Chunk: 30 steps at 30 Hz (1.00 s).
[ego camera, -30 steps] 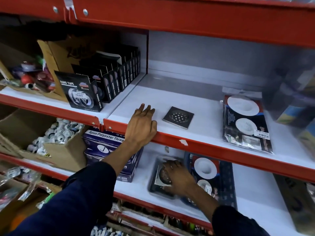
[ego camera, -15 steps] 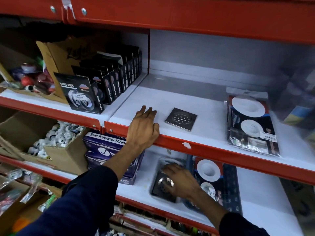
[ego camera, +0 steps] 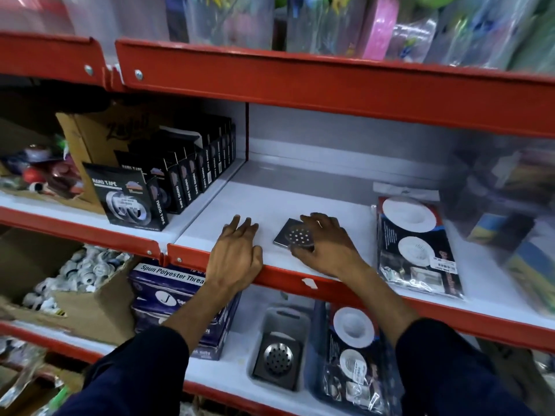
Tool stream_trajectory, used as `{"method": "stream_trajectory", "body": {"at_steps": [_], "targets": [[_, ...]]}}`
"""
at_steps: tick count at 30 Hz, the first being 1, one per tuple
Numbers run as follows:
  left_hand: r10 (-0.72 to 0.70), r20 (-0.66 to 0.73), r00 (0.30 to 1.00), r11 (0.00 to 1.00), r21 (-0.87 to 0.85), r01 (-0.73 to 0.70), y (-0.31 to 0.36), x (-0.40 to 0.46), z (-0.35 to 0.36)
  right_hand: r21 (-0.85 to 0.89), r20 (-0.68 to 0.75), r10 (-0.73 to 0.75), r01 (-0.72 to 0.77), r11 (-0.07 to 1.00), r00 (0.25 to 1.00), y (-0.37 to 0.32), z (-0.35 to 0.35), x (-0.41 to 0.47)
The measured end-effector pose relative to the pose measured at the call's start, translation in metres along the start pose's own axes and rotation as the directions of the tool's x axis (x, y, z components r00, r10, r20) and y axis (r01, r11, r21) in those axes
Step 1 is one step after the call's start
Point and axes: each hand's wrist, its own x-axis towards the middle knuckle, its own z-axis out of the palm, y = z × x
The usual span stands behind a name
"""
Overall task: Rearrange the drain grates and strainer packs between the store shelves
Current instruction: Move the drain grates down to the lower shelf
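Note:
A square steel drain grate lies on the white middle shelf. My right hand is over its right side, fingers on the far edge and thumb on the near edge. My left hand rests flat on the shelf's front lip, left of the grate, holding nothing. A strainer pack lies on the same shelf to the right. On the lower shelf, another drain grate sits in a clear tray, with a second strainer pack beside it.
Black nano tape boxes stand in a row on the middle shelf's left bay. Below them are a carton of white fittings and blue thread boxes. Blurred clear packets fill the right end. Red shelf lips overhang above.
My right hand has left the tray on the lower shelf and come up to the grate on the middle shelf. The view has tilted upward. My left hand has stayed on the lip.

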Motion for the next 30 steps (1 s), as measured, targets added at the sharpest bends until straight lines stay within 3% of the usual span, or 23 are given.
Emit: {"method": "stream_trajectory", "body": {"at_steps": [2,7,9,12,15,19,24,27,30], "targets": [[-0.004,0.003,1.000,1.000,-0.007,0.004,-0.001,0.000,0.001,0.000,0.182,0.054,-0.055,0.998,0.982,0.010,0.004,0.014],[-0.005,0.005,1.000,1.000,-0.007,0.005,0.000,0.002,0.001,-0.028,0.187,-0.008,0.013,1.000,0.982,0.015,0.001,0.022],[-0.006,0.001,1.000,1.000,-0.009,0.006,0.001,0.001,-0.001,-0.043,0.138,-0.015,0.021,0.999,0.990,0.012,-0.005,0.017],[-0.004,0.003,1.000,1.000,-0.001,0.004,0.000,0.002,0.000,-0.057,-0.057,-0.121,0.118,0.991,0.991,0.001,-0.018,-0.007],[0.003,0.013,1.000,1.000,0.014,-0.003,-0.002,0.003,0.003,-0.043,-0.213,-0.296,0.293,0.955,0.931,-0.011,-0.031,-0.045],[-0.013,0.005,1.000,1.000,-0.017,0.013,0.001,0.001,0.000,-0.081,-0.243,-0.500,0.496,0.864,0.831,-0.015,-0.015,-0.091],[-0.020,0.007,1.000,0.999,-0.042,0.021,0.005,-0.002,-0.005,-0.081,-0.141,-0.650,0.645,0.760,0.747,-0.003,0.050,-0.132],[-0.019,0.006,1.000,0.999,-0.038,0.019,0.004,-0.002,-0.004,-0.041,0.026,-0.584,0.584,0.811,0.812,0.005,0.090,-0.140],[-0.018,0.004,1.000,0.999,-0.031,0.018,0.003,-0.002,-0.003,-0.037,0.167,-0.401,0.412,0.910,0.901,0.006,0.124,-0.136]]}}
